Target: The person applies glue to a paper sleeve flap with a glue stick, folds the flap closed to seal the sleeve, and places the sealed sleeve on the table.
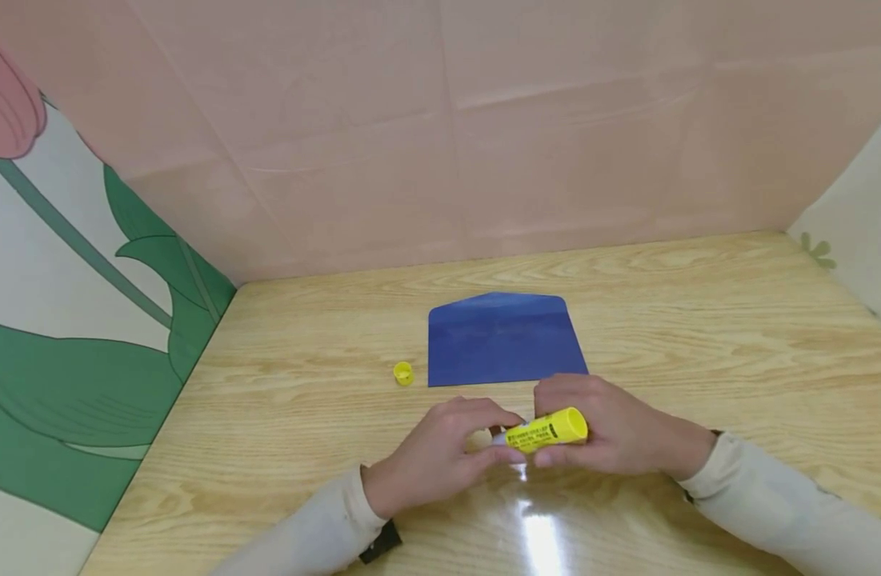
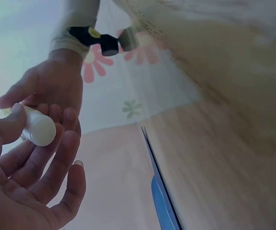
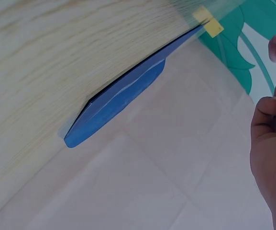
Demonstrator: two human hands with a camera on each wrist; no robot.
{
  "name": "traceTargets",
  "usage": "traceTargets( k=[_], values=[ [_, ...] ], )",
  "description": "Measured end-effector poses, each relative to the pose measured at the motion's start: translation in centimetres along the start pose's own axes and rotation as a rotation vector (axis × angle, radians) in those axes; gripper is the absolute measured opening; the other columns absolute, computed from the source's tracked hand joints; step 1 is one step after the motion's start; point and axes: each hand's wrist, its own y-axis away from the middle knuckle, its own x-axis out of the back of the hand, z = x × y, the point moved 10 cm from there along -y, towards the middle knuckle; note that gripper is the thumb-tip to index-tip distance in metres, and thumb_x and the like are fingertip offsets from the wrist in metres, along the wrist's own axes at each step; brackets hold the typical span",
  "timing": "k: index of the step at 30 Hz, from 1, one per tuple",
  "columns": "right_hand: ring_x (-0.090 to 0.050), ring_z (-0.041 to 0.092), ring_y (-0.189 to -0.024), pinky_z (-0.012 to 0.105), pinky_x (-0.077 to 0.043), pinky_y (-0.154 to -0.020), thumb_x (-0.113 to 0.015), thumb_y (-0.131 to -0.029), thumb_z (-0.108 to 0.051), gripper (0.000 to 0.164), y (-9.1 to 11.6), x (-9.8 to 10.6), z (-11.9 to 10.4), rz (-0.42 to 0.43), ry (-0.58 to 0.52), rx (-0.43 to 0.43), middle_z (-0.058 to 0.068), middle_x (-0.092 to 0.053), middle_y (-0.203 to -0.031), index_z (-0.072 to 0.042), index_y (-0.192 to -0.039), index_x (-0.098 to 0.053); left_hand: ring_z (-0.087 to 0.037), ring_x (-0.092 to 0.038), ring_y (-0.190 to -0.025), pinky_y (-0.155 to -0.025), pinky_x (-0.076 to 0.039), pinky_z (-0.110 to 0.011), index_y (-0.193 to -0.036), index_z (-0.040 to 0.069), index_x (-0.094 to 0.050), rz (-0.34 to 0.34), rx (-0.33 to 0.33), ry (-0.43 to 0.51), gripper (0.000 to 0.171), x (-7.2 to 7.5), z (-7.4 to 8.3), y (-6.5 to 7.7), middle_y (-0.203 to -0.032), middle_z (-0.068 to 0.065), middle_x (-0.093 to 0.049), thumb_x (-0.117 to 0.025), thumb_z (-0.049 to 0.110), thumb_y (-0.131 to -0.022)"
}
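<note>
Between both hands, above the front part of the table, a yellow glue stick (image 1: 544, 430) lies nearly level, its open yellow end facing right. My left hand (image 1: 454, 444) pinches its white base (image 2: 43, 130) between thumb and fingers. My right hand (image 1: 620, 424) grips the yellow barrel, thumb below and fingers behind; in the right wrist view its fingers are partly cut off by the edge. Just beyond the hands lies a blue envelope (image 1: 505, 344), flap spread away from me. To the envelope's left, a small yellow cap (image 1: 403, 374) rests on the table.
The wood-grain table (image 1: 303, 344) meets a pink sheet (image 1: 454, 144) at the back. A panel with printed green leaves (image 1: 73, 384) borders the left side, a pale one (image 1: 865, 232) the right. Below the left sleeve a black strap piece (image 1: 380, 542) shows.
</note>
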Motion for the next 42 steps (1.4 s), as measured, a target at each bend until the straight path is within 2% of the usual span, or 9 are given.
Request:
traceTargets(
  k=[9, 20, 24, 27, 31, 35, 38, 40, 42],
  values=[
    [-0.037, -0.01, -0.07, 0.005, -0.033, -0.061, -0.072, -0.08, -0.015, 0.025, 0.0, -0.1, 0.0, -0.009, -0.022, -0.016, -0.021, -0.046, -0.074, -0.032, -0.086, -0.055, 0.003, -0.059, -0.084, -0.083, -0.045, -0.013, -0.11, 0.018, -0.068, -0.018, 0.002, -0.004, 0.027, -0.2, -0.1, 0.0, -0.094, 0.011, -0.069, -0.066, 0.034, -0.088],
    [-0.04, -0.009, -0.07, 0.005, -0.033, -0.063, -0.073, -0.077, -0.018, 0.021, 0.1, 0.4, 0.3, 0.05, 0.045, -0.006, -0.022, -0.049, -0.076, -0.031, -0.085, -0.059, 0.004, -0.059, -0.088, -0.081, -0.05, -0.015, -0.118, 0.019, -0.064, -0.064, 0.002, -0.02, 0.032, -0.7, -0.5, 0.0, -0.1, 0.01, -0.068, -0.06, 0.036, -0.091],
    [-0.039, -0.008, -0.067, 0.007, -0.034, -0.06, -0.073, -0.076, -0.015, 0.026, 0.4, 1.3, 1.3, 0.087, 0.032, -0.086, -0.022, -0.046, -0.074, -0.032, -0.082, -0.055, -0.003, -0.062, -0.091, -0.08, -0.051, -0.016, -0.124, 0.019, -0.062, -0.093, 0.076, -0.031, 0.038, -0.5, -1.5, 0.0, -0.109, 0.007, -0.068, -0.064, 0.035, -0.089],
    [-0.038, -0.007, -0.064, 0.009, -0.035, -0.056, -0.072, -0.078, -0.012, 0.028, 0.6, 1.9, 2.3, 0.103, 0.019, -0.173, -0.02, -0.043, -0.071, -0.031, -0.081, -0.052, -0.004, -0.064, -0.087, -0.076, -0.051, -0.017, -0.123, 0.019, -0.063, -0.105, 0.165, -0.065, 0.039, 0.2, -2.9, 0.0, -0.103, 0.008, -0.07, -0.067, 0.035, -0.087],
    [-0.041, -0.004, -0.058, 0.014, -0.037, -0.048, -0.067, -0.084, -0.01, 0.025, 1.2, 2.5, 3.8, 0.114, -0.028, -0.323, -0.017, -0.044, -0.069, -0.029, -0.081, -0.051, 0.002, -0.064, -0.078, -0.072, -0.05, -0.017, -0.115, 0.02, -0.068, -0.125, 0.223, -0.209, 0.029, 1.3, -4.3, 0.1, -0.091, 0.011, -0.073, -0.066, 0.031, -0.089],
    [-0.042, -0.001, -0.054, 0.018, -0.036, -0.045, -0.064, -0.087, -0.011, 0.02, 1.7, 3.2, 5.0, 0.146, -0.034, -0.462, -0.012, -0.044, -0.065, -0.025, -0.079, -0.052, 0.0, -0.065, -0.071, -0.072, -0.052, -0.023, -0.105, 0.019, -0.073, -0.097, 0.173, -0.381, 0.017, 2.3, -4.7, 0.0, -0.09, 0.008, -0.075, -0.067, 0.017, -0.089],
    [-0.038, 0.0, -0.051, 0.019, -0.031, -0.043, -0.063, -0.089, -0.015, 0.018, 2.1, 3.7, 5.7, 0.169, -0.018, -0.549, -0.01, -0.04, -0.061, -0.022, -0.077, -0.052, -0.005, -0.066, -0.067, -0.066, -0.051, -0.026, -0.1, 0.017, -0.074, -0.058, 0.116, -0.534, 0.021, 2.7, -4.8, -0.1, -0.088, 0.006, -0.075, -0.067, 0.005, -0.085],
    [-0.036, 0.001, -0.05, 0.02, -0.029, -0.042, -0.062, -0.09, -0.017, 0.017, 2.3, 3.9, 6.1, 0.173, -0.004, -0.596, -0.009, -0.038, -0.06, -0.022, -0.076, -0.052, -0.008, -0.067, -0.071, -0.062, -0.049, -0.026, -0.102, 0.017, -0.073, -0.07, 0.111, -0.639, 0.023, 2.4, -5.2, -0.2, -0.089, 0.006, -0.074, -0.066, 0.004, -0.085],
    [-0.034, 0.001, -0.05, 0.02, -0.028, -0.042, -0.061, -0.091, -0.018, 0.017, 2.4, 3.9, 6.4, 0.171, -0.004, -0.621, -0.008, -0.037, -0.06, -0.021, -0.077, -0.052, -0.011, -0.068, -0.079, -0.064, -0.05, -0.027, -0.106, 0.018, -0.071, -0.118, 0.134, -0.72, 0.022, 1.8, -6.0, -0.2, -0.096, 0.005, -0.073, -0.065, 0.009, -0.087]
  ],
)
